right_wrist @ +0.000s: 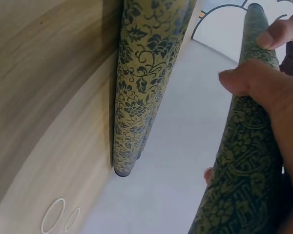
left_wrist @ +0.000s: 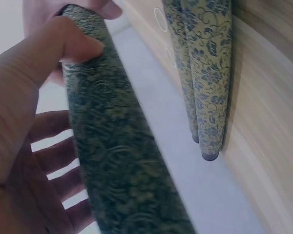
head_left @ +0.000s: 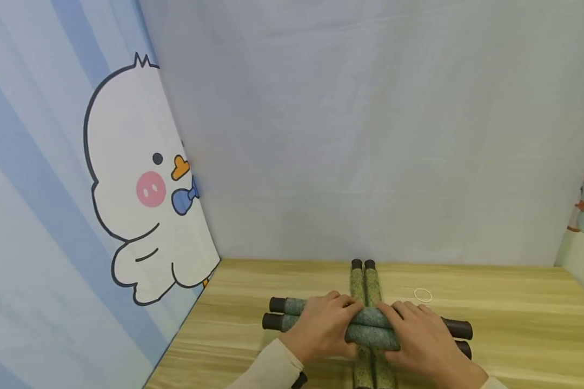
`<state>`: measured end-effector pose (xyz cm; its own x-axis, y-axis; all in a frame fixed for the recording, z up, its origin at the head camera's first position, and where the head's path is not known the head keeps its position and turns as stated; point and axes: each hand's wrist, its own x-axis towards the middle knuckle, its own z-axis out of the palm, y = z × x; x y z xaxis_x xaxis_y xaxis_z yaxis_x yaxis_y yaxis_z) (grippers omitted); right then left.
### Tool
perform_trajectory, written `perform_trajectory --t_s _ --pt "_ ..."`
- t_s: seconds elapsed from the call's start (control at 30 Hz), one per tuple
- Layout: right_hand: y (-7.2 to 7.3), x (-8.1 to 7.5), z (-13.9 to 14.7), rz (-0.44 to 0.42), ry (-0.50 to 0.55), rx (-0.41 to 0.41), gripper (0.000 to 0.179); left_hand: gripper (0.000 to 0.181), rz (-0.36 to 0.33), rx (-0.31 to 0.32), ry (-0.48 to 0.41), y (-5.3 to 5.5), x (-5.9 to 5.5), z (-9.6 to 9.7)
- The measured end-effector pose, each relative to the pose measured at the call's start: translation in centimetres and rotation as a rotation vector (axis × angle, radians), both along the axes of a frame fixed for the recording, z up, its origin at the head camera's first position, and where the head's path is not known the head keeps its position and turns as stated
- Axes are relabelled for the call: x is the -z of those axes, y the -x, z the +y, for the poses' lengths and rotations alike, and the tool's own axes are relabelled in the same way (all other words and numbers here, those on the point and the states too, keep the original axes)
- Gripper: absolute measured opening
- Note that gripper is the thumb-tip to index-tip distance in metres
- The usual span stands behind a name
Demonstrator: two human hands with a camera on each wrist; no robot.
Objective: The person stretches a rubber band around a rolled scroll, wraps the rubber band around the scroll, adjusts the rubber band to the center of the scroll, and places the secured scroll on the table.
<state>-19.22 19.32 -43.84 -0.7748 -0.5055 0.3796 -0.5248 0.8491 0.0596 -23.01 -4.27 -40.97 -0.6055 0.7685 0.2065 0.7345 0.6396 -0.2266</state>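
Note:
Two green patterned rolled scrolls (head_left: 370,336) with black end knobs lie side by side, crosswise above two yellow patterned scrolls (head_left: 357,286). My left hand (head_left: 323,327) grips the green pair left of the middle, fingers over the far side and thumb on the near side. On the right part of the same pair, my right hand (head_left: 416,337) grips in a similar way. In the right wrist view, the green scroll (right_wrist: 239,161) appears raised above the tabletop, apart from the yellow scrolls (right_wrist: 141,87). Palms hide parts of the green rolls.
A thin white ring (head_left: 423,295) lies on the wood-grain table (head_left: 516,308), right of the yellow scrolls. A grey-white curtain (head_left: 370,135) rises behind the table, with a cartoon-print curtain (head_left: 126,135) on the left. Something black (head_left: 299,380) shows beside the left sleeve.

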Motion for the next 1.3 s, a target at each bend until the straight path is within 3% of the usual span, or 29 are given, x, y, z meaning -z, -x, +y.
perform_trajectory --t_s 0.13,0.23,0.4,0.57,0.87,1.03,1.17,1.3 --pt "0.0 0.1 0.2 -0.003 0.049 0.017 0.087 0.081 0.024 0.053 -0.077 0.1 0.7 -0.7" --pt "-0.1 0.0 0.4 0.010 0.063 0.027 0.086 0.089 0.058 0.057 -0.104 0.5 1.5 -1.4" --pt "-0.2 -0.1 0.5 0.053 0.064 0.040 0.086 0.103 0.123 0.020 -0.085 1.1 2.6 -2.6" --pt "0.0 0.1 0.4 0.050 0.047 0.033 0.086 0.099 0.150 -0.010 -0.082 1.5 3.1 -3.3" --pt "0.6 0.8 0.4 0.120 0.029 0.005 0.089 0.088 0.101 -0.039 -0.110 2.1 3.3 -3.7" --pt "1.0 0.6 0.8 0.108 0.010 0.016 0.088 0.087 0.068 -0.068 -0.116 2.4 3.1 -3.9" --pt "0.6 -0.4 1.7 0.108 0.073 0.030 0.084 0.087 0.064 -0.108 -0.129 2.8 3.2 -4.2" --pt "0.7 -1.8 3.5 0.161 0.217 0.063 0.077 0.089 0.083 -0.157 -0.142 3.5 3.3 -4.9"
